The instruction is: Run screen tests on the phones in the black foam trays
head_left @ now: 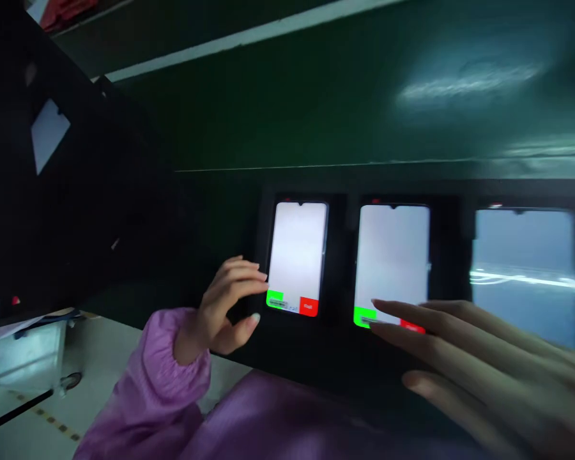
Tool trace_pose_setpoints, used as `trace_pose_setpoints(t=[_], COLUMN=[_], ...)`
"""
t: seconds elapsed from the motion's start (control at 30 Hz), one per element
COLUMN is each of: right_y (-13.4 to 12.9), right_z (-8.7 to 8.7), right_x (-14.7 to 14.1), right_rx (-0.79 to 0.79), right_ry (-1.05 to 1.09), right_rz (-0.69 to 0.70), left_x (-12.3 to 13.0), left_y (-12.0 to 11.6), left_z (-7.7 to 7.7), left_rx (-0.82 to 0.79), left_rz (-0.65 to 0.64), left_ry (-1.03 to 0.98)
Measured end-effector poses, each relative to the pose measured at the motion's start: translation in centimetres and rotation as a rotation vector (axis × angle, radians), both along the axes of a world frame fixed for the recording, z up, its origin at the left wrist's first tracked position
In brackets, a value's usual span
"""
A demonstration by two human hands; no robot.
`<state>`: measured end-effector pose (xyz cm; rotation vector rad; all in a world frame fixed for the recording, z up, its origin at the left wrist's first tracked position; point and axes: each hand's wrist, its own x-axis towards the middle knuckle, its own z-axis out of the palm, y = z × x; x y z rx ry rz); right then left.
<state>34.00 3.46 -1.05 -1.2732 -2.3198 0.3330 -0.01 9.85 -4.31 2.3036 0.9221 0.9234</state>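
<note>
Three lit phones lie in a row in dark surrounds. The left phone [297, 252] shows a white screen with a green box at its lower left and a red box at its lower right. Beside its lower left edge is my left hand [232, 291], fingers stretched and thumb apart, holding nothing. The middle phone [393, 255] has the same white, green and red screen. My right hand [483, 351] reaches over its lower part with fingers extended; whether they touch the glass I cannot tell. The right phone [524, 246] glows pale grey, its lower part hidden by that hand.
Behind the phones stretches a dark green surface [287, 108] with a pale strip [249, 35] farther back. A large black shape [76, 211] fills the left side. Below left, the floor [100, 364] shows a dashed yellow line and a caster wheel [71, 381].
</note>
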Motion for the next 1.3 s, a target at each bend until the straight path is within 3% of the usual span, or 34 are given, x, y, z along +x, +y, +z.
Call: trace_pose_setpoints(t=[0.1,0.27,0.37,0.47,0.6,0.73,0.83,1.03,1.1,1.3], right_y=[-1.4,-5.7,-8.2,-9.8,-11.3,-11.8,-11.0,-6.2,-5.4,-4.7], right_z=[-0.6,-2.0,-2.9,-3.7,-3.9,-3.0,-2.5,-3.4,-3.3,-1.9], right_x=[1.5,4.5,6.4,8.1,11.1,13.3,12.9,9.2,8.9,14.8], right_rx=[0.125,0.223,0.235,0.188,0.324,0.281,0.356,0.239,0.231,0.296], right_ry=[-0.135,0.038,-0.031,-0.117,-0.053,-0.099,-0.005,0.014,0.002,-0.104], right_rz=[0.013,-0.305,-0.47,-0.586,-0.753,-0.75,-0.747,-0.428,-0.382,-0.547], left_x=[-0.2,-0.1,0.4,1.1,2.9,5.7,8.0,11.7,12.1,11.4], left_y=[-3.2,-6.2,-7.1,-8.0,-8.9,-9.4,-9.4,-8.6,-8.4,-6.7], left_z=[0.2,-0.8,-1.6,-1.7,-1.1,-1.3,-1.7,-0.6,-0.2,-1.5], left_rx=[0.077,0.121,0.139,0.162,0.167,0.194,0.239,0.278,0.293,0.362], left_rz=[0.038,0.124,0.251,0.366,0.437,0.409,0.409,0.407,0.389,0.468], left_ry=[0.119,0.251,0.41,0.317,0.183,0.195,0.254,0.375,0.386,0.377])
